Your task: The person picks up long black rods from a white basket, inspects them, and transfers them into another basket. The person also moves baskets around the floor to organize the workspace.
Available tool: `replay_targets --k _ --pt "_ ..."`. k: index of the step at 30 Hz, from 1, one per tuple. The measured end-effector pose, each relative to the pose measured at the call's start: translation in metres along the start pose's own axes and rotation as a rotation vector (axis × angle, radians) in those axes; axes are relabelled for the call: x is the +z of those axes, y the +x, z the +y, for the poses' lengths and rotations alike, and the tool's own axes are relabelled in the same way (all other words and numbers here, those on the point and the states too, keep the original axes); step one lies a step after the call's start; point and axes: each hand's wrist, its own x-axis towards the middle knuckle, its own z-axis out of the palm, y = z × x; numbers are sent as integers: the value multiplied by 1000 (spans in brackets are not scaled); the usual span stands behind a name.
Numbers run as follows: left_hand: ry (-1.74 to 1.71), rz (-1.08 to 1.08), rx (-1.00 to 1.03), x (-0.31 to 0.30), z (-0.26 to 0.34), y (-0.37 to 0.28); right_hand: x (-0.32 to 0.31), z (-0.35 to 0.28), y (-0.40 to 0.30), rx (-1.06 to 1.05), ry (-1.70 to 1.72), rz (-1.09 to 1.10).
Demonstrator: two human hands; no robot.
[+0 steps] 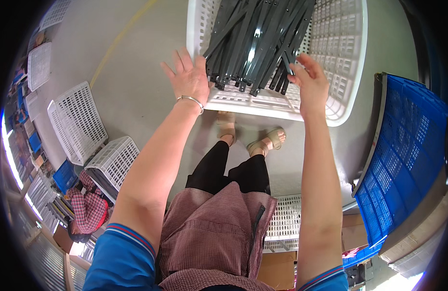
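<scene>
A large white plastic basket (260, 109) stands before me and holds a heap of long, glossy dark strips (253, 47), their ends toward me. My left hand (190, 76) is at the basket's left near corner, palm partly turned up, fingers spread, holding nothing. On that wrist is a silver bangle (190, 98). My right hand (311, 82) is over the basket's near right part, its thumb and fingers at the end of one dark strip (288, 63). Whether they grip that strip is not clear.
White crates (78, 123) stand on the floor at left, near a co-worker in a checked shirt (85, 211) bent among more crates. Blue plastic crates (395, 156) are on the right. A white basket (284, 218) and a cardboard box (276, 267) lie behind me. A yellow line (118, 38) crosses the floor.
</scene>
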Motion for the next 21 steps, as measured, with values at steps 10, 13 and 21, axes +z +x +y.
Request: replay_targets --k 10,13,21 --pt "-10 136 36 -12 2 9 10 32 -94 -40 36 -23" --pt "-33 155 40 -40 -8 16 25 27 -110 61 196 -60" --pt "-589 34 -219 -65 -32 16 93 41 -35 4 -235 -104"
